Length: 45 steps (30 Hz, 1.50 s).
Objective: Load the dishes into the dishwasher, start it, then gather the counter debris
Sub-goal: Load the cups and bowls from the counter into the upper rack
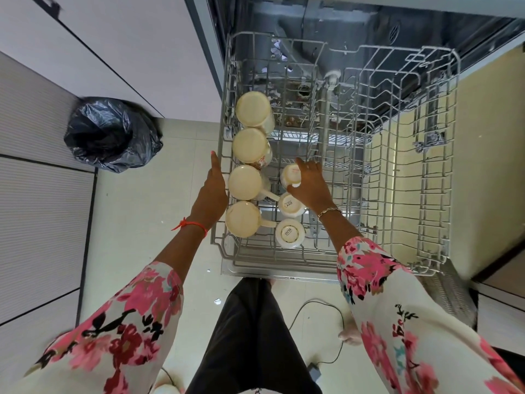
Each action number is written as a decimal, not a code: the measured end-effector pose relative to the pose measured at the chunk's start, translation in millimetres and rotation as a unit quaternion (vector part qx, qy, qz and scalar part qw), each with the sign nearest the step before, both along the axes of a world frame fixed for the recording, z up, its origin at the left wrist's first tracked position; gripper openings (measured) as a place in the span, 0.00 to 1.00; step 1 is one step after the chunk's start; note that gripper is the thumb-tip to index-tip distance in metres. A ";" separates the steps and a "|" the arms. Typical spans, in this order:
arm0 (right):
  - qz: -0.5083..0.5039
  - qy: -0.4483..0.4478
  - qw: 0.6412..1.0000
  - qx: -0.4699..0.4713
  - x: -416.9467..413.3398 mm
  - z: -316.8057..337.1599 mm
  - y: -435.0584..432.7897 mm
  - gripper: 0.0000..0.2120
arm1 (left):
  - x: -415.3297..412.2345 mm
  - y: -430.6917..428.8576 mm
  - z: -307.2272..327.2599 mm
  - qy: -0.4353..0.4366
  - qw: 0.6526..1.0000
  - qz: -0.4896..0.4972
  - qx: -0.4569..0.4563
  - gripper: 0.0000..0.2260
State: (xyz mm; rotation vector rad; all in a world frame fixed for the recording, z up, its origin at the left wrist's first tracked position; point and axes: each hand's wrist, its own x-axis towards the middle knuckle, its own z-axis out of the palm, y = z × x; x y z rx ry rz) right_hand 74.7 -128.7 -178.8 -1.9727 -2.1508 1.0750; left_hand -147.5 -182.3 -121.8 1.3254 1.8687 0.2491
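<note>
Now | right hand (311, 187) fingers (301, 163) pinch upturned cup (288, 174) in rack (454, 109) | left hand (211, 194) outstretched, empty, beside mugs (245, 182)

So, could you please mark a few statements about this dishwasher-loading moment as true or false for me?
1. The large mugs in the rack stand upside down. True.
2. The right hand holds a plate. False: its fingers grip a small cup in the rack.
3. A black bin bag sits on the floor left of the dishwasher. True.
4. The left hand grips a mug handle. False: it holds nothing and is stretched out beside the rack's left edge.
5. The rack is pushed inside the dishwasher. False: it is pulled out.
</note>
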 end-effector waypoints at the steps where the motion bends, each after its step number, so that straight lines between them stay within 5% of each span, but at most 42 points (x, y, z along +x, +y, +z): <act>1: -0.006 0.006 1.000 -0.004 0.1 0.3 0.2 0.35 | 0.3 0.3 1.6 0.005 1.000 -0.002 -0.002 0.40; 18: 0.015 -0.003 0.999 -0.046 -4.5 20.2 6.6 0.33 | -20.0 -2.7 29.7 0.022 0.996 -0.067 -0.052 0.30; 31: 0.003 -0.044 0.998 0.037 -15.0 4.2 3.1 0.29 | -26.3 -13.5 12.0 0.014 0.995 -0.101 -0.006 0.26; 45: -0.017 -0.067 0.997 -0.017 -16.2 -1.7 9.3 0.39 | -27.3 -11.1 16.5 -0.014 0.994 -0.106 -0.009 0.26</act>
